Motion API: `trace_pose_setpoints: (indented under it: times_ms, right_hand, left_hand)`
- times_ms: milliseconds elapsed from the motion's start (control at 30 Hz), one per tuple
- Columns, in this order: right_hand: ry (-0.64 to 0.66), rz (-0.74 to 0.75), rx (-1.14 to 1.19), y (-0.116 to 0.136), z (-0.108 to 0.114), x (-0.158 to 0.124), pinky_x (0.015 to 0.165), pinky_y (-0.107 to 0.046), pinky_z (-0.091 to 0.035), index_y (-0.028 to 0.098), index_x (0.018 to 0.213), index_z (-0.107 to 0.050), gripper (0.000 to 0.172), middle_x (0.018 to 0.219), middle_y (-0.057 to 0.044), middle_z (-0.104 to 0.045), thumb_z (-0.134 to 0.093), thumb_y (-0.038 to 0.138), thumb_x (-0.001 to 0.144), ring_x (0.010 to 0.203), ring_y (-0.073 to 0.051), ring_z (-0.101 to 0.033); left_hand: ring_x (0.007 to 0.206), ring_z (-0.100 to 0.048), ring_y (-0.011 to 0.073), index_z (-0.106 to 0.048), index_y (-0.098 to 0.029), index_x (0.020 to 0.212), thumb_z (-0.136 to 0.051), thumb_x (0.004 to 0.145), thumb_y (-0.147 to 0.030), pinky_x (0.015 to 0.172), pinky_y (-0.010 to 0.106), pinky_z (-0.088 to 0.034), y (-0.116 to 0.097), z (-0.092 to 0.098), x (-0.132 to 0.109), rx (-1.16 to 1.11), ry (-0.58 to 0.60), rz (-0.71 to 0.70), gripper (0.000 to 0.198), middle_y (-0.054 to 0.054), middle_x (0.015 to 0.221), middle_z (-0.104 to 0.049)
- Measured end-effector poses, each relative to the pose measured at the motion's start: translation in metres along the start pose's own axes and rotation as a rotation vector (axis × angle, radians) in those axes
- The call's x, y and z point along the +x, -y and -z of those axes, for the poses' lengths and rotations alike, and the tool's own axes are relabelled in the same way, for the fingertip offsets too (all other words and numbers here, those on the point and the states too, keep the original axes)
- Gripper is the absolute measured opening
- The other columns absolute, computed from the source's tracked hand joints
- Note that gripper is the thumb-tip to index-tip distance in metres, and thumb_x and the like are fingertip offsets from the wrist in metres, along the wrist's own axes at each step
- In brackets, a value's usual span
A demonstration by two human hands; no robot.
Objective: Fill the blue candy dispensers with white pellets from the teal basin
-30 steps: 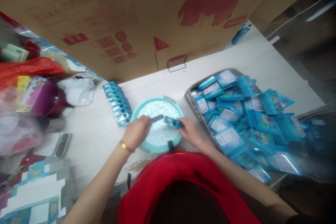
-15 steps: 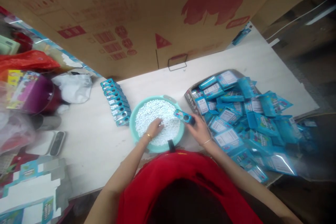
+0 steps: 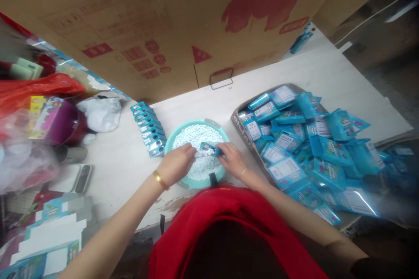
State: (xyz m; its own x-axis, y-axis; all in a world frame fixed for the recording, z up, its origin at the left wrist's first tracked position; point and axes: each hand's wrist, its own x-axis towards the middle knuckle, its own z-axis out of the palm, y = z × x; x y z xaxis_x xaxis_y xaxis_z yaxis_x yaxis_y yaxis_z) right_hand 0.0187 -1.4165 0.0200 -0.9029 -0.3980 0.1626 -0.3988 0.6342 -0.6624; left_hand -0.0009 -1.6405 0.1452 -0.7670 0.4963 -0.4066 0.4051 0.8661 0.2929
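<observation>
A round mint-green basin (image 3: 169, 144) full of small white pellets (image 3: 199, 132) stands in front of me. Above the pellets, my right hand (image 3: 233, 159) grips a small blue box (image 3: 210, 149) by its right end, with the box lying on its side. White pellets show against the box's near side. My left hand (image 3: 179, 162) is over the basin's left side, its fingers drawn together close to the box's left end. Pellets appear at those fingertips, though the fingers hide most of what they hold.
Left of the basin stands a row of small blue boxes (image 3: 149, 128). A carton (image 3: 240, 127) heaped with blue packets (image 3: 294, 144) sits to the right. Behind rises a large cardboard box (image 3: 131, 22). A white scale (image 3: 70, 178), flattened boxes (image 3: 49, 239) and bags (image 3: 101, 113) lie left.
My left hand has come up out of the pellets toward the blue box. My right hand has brought the box left, from the basin's right rim to over the pellets. The view has shifted slightly.
</observation>
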Motion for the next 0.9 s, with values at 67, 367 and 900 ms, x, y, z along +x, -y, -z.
trace_pose_setpoints:
  times_ms: [67,367,900]
  right_hand:
    - [0.014,0.005,-0.01,0.004,-0.002,0.0,0.092,-0.043,-0.048,0.018,0.117,-0.053,0.037,0.111,-0.011,-0.061,-0.053,0.012,0.081,0.106,-0.027,-0.053]
    - [-0.004,-0.041,0.056,-0.003,0.003,-0.007,0.092,-0.044,-0.048,0.02,0.119,-0.052,0.037,0.111,-0.01,-0.061,-0.053,0.015,0.083,0.106,-0.026,-0.055]
    - [-0.157,-0.227,0.06,-0.017,0.03,-0.014,0.093,-0.044,-0.048,0.021,0.12,-0.052,0.036,0.113,-0.01,-0.062,-0.055,0.032,0.086,0.105,-0.025,-0.058]
  left_hand:
    - [0.083,-0.058,0.0229,-0.054,-0.013,0.104,-0.037,0.09,-0.014,0.064,0.032,-0.046,-0.022,0.013,0.002,0.173,0.05,0.043,0.022,0.011,0.095,-0.058]
    - [0.081,-0.058,0.0224,-0.055,-0.015,0.096,-0.035,0.091,-0.015,0.063,0.032,-0.045,-0.013,0.015,0.002,0.234,-0.047,0.121,0.021,0.01,0.094,-0.057]
    - [0.092,-0.056,0.0175,-0.052,-0.017,0.109,-0.045,0.088,-0.023,0.086,0.032,-0.045,0.026,-0.172,0.066,-0.469,-0.082,0.128,0.023,0.008,0.102,-0.059]
